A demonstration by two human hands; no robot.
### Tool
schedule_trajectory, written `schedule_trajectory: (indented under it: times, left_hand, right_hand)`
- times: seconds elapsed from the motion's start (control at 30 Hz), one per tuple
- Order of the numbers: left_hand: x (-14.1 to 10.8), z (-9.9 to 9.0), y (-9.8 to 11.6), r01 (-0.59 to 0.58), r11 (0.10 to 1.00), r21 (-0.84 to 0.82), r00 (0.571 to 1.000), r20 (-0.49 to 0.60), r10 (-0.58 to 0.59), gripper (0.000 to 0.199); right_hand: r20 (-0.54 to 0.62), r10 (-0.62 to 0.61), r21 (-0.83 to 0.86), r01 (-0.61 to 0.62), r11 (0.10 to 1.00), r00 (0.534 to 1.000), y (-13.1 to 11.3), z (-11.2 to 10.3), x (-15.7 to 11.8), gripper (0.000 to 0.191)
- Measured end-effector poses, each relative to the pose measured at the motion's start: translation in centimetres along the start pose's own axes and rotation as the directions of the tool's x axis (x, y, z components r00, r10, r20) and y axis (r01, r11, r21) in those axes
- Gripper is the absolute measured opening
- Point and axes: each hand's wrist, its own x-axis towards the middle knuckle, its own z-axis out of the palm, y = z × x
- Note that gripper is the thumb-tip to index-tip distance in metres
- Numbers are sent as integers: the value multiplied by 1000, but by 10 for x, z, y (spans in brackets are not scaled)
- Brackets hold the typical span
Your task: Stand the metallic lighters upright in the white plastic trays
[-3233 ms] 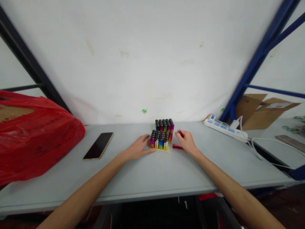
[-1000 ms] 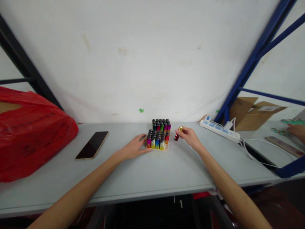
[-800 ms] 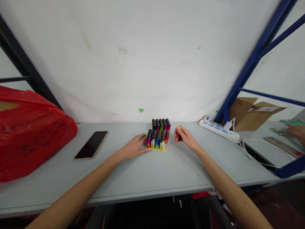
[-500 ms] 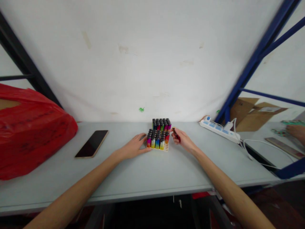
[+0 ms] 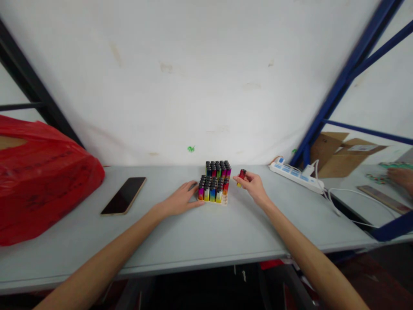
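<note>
Several lighters (image 5: 212, 194) with black tops and coloured bodies stand upright in a pale tray (image 5: 225, 201), whose front right part shows bare slots. My left hand (image 5: 181, 199) lies on the table at the tray's left side, fingers spread, its thumb at the front left corner. A small dark patch by its fingertips is too unclear to name. To the right of the tray, my right hand (image 5: 253, 186) pinches a red and yellow lighter (image 5: 241, 174), held upright with its dark top up. Behind the tray stands a second block of lighters (image 5: 218, 168).
A phone (image 5: 124, 196) lies on the table to the left, beside a big red plastic bag (image 5: 48, 181). On the right are a white power strip (image 5: 296, 176) with cables, a blue metal frame (image 5: 335, 99) and an open cardboard box (image 5: 342, 155). Another person's hand (image 5: 400, 177) shows at the far right.
My right hand has turned and moved slightly right, bringing the lighter from a tilted, dark-looking pose to upright. My left hand and the tray hold their place.
</note>
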Motion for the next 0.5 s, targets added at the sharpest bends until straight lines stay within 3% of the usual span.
schedule_trajectory:
  times: [0.13,0.27,0.4,0.5]
  left_hand:
    - [0,-1,1,3,1000,-4,1000,-8,-3,78]
    - [-1,1,-1,-3,1000,-14,1000,-16,3,77]
    - [-1,1,-2,8,1000,-18,1000,-19,-8,79]
    - [-1,0,0,13,1000,-15,1000,-9,-14,81]
  right_hand:
    - [98,-22,24,19,1000,995,-3,3,-1,81]
    - [221,-20,192,-23,981,975,-7,10,-6,77]
    - [311,101,219,-175,960,945,-8,13,-9,69]
    - [326,205,152,-265,952,923,-5,15,-11,76]
